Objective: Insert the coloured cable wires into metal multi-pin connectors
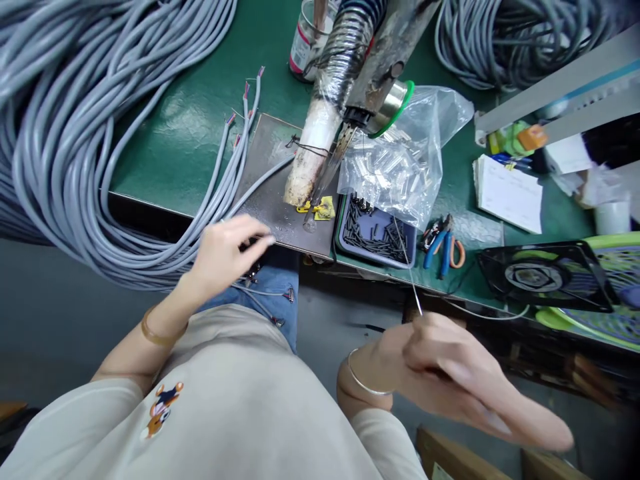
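Note:
My left hand (227, 253) is by the table's front edge, beside a bundle of grey cables (200, 230). Its fingers are loosely bent with a gap before the thumb, and I see nothing in them. My right hand (450, 380), smeared by motion, is off the table's edge with its fingers curled and one finger stretched out. A thin solder wire (414, 287) runs into it from the direction of a green-rimmed spool (395, 110). On the brown board (267, 150), a soldering iron (340, 150) points down beside a white duct (310, 153), near a yellow sponge (325, 209).
A purple tray (380, 257) holds black sleeves under a clear bag (415, 153) of small parts. Pliers (440, 250), a paper pad (507, 193) and a black fan (545, 277) are to the right. Connectors (289, 294) on cables lie on my lap.

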Demonstrator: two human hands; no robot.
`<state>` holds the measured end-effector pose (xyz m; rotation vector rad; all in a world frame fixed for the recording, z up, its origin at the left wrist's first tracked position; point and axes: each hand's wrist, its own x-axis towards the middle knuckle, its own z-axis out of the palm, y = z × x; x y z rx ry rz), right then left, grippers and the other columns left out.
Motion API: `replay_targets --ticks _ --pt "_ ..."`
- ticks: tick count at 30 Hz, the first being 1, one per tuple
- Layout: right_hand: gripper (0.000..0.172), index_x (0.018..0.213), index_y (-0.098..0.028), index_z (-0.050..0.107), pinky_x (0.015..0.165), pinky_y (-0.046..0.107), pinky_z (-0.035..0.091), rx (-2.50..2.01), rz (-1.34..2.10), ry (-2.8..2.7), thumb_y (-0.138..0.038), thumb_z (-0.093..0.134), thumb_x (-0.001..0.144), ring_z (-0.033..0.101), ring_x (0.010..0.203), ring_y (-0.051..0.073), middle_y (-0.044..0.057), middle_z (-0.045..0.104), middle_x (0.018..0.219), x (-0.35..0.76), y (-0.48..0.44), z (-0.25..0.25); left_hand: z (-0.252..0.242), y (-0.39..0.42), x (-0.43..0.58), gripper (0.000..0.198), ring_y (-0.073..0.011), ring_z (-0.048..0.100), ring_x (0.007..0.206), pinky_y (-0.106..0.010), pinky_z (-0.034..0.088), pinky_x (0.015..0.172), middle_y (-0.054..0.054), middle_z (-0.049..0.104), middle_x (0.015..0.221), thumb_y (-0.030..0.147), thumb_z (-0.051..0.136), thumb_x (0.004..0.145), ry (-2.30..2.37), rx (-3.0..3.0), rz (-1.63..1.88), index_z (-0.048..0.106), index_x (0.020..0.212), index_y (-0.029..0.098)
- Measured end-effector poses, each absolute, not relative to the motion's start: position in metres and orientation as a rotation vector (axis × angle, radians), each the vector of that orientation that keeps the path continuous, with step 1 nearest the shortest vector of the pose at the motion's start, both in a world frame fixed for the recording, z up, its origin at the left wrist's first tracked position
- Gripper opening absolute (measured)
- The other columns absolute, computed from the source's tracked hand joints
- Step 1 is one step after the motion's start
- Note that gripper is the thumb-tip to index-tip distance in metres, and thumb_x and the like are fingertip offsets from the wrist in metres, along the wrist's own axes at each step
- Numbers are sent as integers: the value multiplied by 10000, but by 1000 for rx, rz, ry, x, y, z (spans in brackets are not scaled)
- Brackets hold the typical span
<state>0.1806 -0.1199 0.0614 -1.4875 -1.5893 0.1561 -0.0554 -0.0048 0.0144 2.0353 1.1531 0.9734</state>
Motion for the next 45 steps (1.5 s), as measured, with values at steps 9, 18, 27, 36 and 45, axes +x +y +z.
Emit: replay_targets --ticks 9,18,27,36,45 --pt "313 797 -273 761 434 307 395 -1294 -424 -1531 -461 579 970 500 404 127 -17 559 501 163 -102 67 8 53 -67 121 -143 570 575 -297 449 625 -17 651 705 123 729 703 1653 1748 1328 641 759 185" --pt "364 1076 -208 772 514 248 520 -1371 712 -1263 -506 714 876 648 555 129 13 738 687 175 -74 47 15 -45 -109 122 -126 661 581 -203 539 541 -32 722 697 245 804 776 880 1497 874 712 832 187" --pt "358 782 -183 743 505 221 522 -1335 1009 -1270 -540 768 809 644 551 114 13 722 669 170 -75 47 11 -40 -77 201 -145 685 546 -239 583 536 -71 760 707 321 732 863 684 1306 680 760 985 163" --pt "228 842 -182 768 469 204 394 -1432 857 -1372 -396 701 880 561 561 89 19 713 738 161 -80 45 17 -29 -20 354 -56 450 375 -179 324 352 -45 688 601 493 810 777 550 981 587 746 804 146" --pt "133 834 -177 741 430 225 204 -1511 758 -1347 -294 686 864 290 473 34 -5 676 769 149 -83 30 6 -41 -12 168 -126 667 670 -221 540 635 -51 758 796 322 791 793 846 1269 1037 759 817 159"
